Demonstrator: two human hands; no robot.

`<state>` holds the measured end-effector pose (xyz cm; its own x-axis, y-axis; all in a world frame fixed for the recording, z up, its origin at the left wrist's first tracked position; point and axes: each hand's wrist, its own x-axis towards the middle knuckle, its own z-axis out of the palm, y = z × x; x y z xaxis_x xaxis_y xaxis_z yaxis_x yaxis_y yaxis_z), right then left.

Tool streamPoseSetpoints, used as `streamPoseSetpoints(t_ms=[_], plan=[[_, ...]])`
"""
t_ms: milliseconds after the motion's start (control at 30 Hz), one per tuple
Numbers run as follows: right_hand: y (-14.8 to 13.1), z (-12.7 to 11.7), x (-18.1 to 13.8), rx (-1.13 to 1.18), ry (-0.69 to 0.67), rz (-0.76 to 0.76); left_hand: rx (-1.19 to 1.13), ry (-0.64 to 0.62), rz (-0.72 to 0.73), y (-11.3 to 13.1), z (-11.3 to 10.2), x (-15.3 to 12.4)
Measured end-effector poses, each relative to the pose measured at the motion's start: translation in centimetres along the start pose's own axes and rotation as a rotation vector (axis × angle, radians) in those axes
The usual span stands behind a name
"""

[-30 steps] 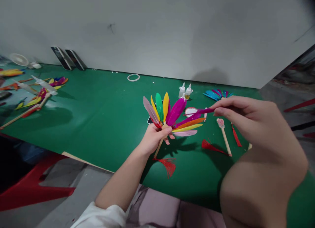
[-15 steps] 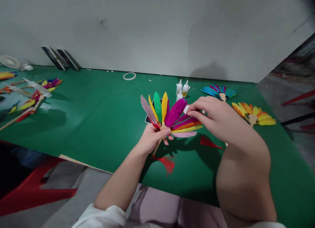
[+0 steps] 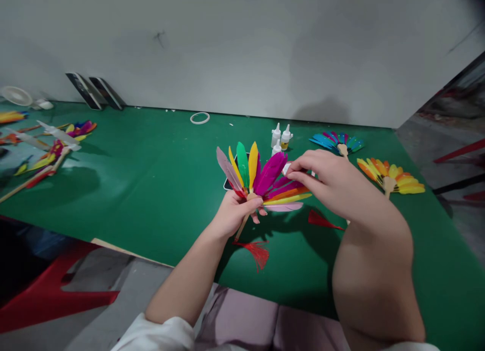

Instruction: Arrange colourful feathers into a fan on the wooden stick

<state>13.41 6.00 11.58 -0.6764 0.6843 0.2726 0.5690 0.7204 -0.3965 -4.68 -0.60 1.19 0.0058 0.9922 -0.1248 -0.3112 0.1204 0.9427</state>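
My left hand (image 3: 238,209) is closed round a feather fan (image 3: 273,171) at its round wooden hub, thumb across the front. The feathers spread out in mauve, yellow, green, magenta and orange. Below the hand the wooden handle (image 3: 241,229) slants down to a red tassel (image 3: 258,253). At the fan's upper right, my right hand (image 3: 318,174) pinches near the tip of a purple feather (image 3: 279,183), thumb against forefinger. A small white piece (image 3: 287,168) shows by those fingertips; I cannot tell whether it is held. Behind the fan, a dark flat object with a pale edge is mostly covered.
White glue bottles (image 3: 285,138) stand behind the fan. To the right lie a blue feather fan (image 3: 336,141), a yellow-orange feather fan (image 3: 392,175) and another red tassel (image 3: 324,219). A white ring (image 3: 199,118) lies near the wall. More feather fans (image 3: 56,149) are at far left.
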Motion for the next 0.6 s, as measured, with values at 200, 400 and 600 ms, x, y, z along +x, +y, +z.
streamPoseSetpoints(t_ms=[200,400,600], plan=[[-0.27,0.46,0.37,0.026,-0.034,0.007,0.016,0.017,-0.008,0.18,0.12,-0.09],[-0.12,0.69,0.7,0.104,-0.01,0.063,-0.009,0.029,0.007,0.02,0.02,-0.01],[0.01,0.77,0.87,0.058,-0.071,0.072,-0.007,0.027,0.011,-0.03,0.01,0.0]])
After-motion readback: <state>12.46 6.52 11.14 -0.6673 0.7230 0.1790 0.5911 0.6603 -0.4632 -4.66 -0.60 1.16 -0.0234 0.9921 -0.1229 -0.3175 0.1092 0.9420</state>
